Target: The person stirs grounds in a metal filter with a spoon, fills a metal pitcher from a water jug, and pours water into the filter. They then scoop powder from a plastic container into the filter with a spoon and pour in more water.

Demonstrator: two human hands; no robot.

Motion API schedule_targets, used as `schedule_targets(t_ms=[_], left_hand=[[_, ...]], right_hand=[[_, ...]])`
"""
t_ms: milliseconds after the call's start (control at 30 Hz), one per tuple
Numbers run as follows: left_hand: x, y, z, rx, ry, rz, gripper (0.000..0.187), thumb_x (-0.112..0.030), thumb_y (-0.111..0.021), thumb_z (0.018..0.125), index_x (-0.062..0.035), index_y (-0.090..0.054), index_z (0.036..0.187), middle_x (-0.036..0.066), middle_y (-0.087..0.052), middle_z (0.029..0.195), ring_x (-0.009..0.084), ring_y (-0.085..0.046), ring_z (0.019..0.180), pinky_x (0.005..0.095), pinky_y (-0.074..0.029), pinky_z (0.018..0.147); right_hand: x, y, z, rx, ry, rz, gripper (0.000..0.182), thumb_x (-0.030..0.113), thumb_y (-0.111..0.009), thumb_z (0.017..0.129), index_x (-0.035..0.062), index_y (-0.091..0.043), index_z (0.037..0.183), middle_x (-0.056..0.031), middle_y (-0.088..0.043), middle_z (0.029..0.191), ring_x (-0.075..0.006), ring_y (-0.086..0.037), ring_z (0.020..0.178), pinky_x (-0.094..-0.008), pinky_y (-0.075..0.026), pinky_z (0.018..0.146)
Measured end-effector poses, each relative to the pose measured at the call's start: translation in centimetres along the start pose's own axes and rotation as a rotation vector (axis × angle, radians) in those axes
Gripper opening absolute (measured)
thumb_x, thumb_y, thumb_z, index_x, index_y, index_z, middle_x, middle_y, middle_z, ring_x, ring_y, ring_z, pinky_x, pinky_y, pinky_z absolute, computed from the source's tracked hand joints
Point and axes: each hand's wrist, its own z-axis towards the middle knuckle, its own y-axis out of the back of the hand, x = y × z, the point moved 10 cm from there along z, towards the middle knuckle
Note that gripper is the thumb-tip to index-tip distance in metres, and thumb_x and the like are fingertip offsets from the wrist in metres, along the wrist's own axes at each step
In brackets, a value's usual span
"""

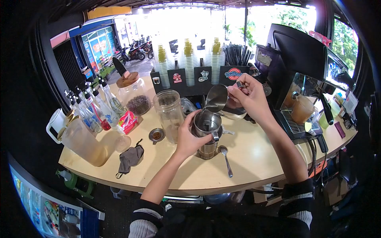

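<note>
1. Left hand (189,137) wrapped around a steel cup (207,133) standing on the wooden counter (258,158), fingers clenched on its side
2. Right hand (247,95) grips the handle of a steel pitcher (217,98), tilted spout-down over the cup's mouth (contents not visible)
3. Spoon (226,158) lies on the counter just right of the cup's base
4. Clear jar (170,115) stands close beside the left hand; small strainer (156,135) at its foot
5. Further left: lidded jar of dark grounds (134,95), row of syrup bottles (93,109), cloudy plastic pitcher (82,141), grey face mask (130,157)
6. Behind: stacked cups (188,65); espresso machine (301,75) crowds the right forearm
</note>
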Motion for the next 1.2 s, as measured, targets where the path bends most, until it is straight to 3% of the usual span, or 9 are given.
schedule_targets(t_ms=[67,267,367,433,600,867,933,1067,1200], left_hand=[[-0.8,0.2,0.0,-0.024,-0.062,0.044,0.076,-0.011,-0.08,0.058,0.0001,-0.046,0.125,0.014,-0.061,0.112,0.0201,-0.059,0.104,0.0325,-0.045,0.093],[-0.2,0.3,0.1,-0.011,-0.086,0.02,0.075,-0.011,-0.08,0.058,-0.0002,-0.046,0.124,0.013,-0.061,0.111,0.02,-0.059,0.104,0.0325,-0.045,0.093],[-0.7,0.6,0.1,-0.023,-0.074,0.052,0.075,-0.011,-0.08,0.058,-0.0001,-0.046,0.124,0.013,-0.061,0.11,0.0195,-0.059,0.105,0.0328,-0.045,0.093],[-0.7,0.7,0.1,-0.026,-0.067,0.056,0.075,-0.012,-0.081,0.058,-0.0012,-0.047,0.124,0.013,-0.061,0.11,0.0204,-0.059,0.104,0.0334,-0.045,0.093],[0.6,1.2,0.4,-0.047,-0.121,0.105,0.078,-0.016,-0.082,0.056,-0.0054,-0.047,0.125,0.012,-0.061,0.111,0.0238,-0.058,0.105,0.0359,-0.044,0.094],[-3.0,1.0,0.2,-0.026,-0.272,0.51,0.084,-0.023,-0.081,0.052,-0.0109,-0.046,0.127,0.008,-0.055,0.122,0.0264,-0.052,0.112,0.0481,-0.02,0.109],[-3.4,0.9,0.2,-0.025,-0.302,0.539,0.084,-0.022,-0.081,0.051,-0.0106,-0.046,0.126,0.006,-0.055,0.122,0.0267,-0.052,0.113,0.0472,-0.023,0.109],[-4.1,0.7,0.1,-0.019,-0.374,0.58,0.084,-0.021,-0.082,0.052,-0.0109,-0.045,0.127,0.005,-0.056,0.122,0.0251,-0.051,0.115,0.0487,-0.022,0.11],[-4.5,0.7,0.3,-0.002,-0.387,0.56,0.082,-0.021,-0.082,0.054,-0.0107,-0.045,0.126,0.005,-0.056,0.123,0.0266,-0.05,0.117,0.0504,-0.02,0.111]], right_hand=[[-0.3,0.1,0.3,-0.012,0.023,-0.024,0.018,0.007,-0.068,0.079,0.002,-0.051,0.079,0.0045,-0.042,0.063,-0.0028,-0.036,0.059,-0.0207,-0.032,0.052],[0.0,0.6,0.3,-0.027,0.043,-0.059,0.018,0.008,-0.068,0.078,0.0011,-0.051,0.08,0.0039,-0.041,0.063,-0.0033,-0.035,0.059,-0.0214,-0.032,0.053],[0.1,0.6,0.3,0.01,0.067,-0.177,0.021,0.007,-0.063,0.085,0.0058,-0.044,0.078,0.0038,-0.048,0.068,-0.0005,-0.043,0.06,-0.0164,-0.037,0.054],[-0.1,1.3,0.2,-0.05,0.063,-0.112,0.019,0.007,-0.067,0.079,0.0016,-0.05,0.079,0.0038,-0.039,0.064,-0.0034,-0.033,0.059,-0.0215,-0.031,0.053],[-0.2,1.7,-0.5,-0.049,0.027,-0.098,0.019,0.006,-0.067,0.08,0.0013,-0.048,0.081,0.0046,-0.037,0.064,-0.0029,-0.034,0.059,-0.0205,-0.032,0.053],[-0.8,2.8,-2.3,-0.024,-0.062,0.091,0.017,0.006,-0.062,0.085,0.005,-0.046,0.08,0.001,-0.053,0.068,-0.0022,-0.05,0.064,-0.0173,-0.042,0.053],[-2.5,3.7,-2.9,-0.069,-0.147,0.321,0.016,0.007,-0.063,0.086,0.006,-0.048,0.08,-0.0016,-0.058,0.072,-0.0039,-0.054,0.067,-0.0185,-0.042,0.055],[-5.2,6.1,-4.3,-0.138,-0.159,0.338,0.015,0.009,-0.062,0.087,0.0064,-0.05,0.078,-0.0008,-0.058,0.072,-0.0055,-0.053,0.064,-0.0203,-0.043,0.061],[-7.2,7.3,-7.2,-0.21,-0.197,0.333,0.017,0.008,-0.057,0.089,0.0083,-0.046,0.076,0.0008,-0.049,0.067,-0.0069,-0.047,0.058,-0.0244,-0.042,0.053]])
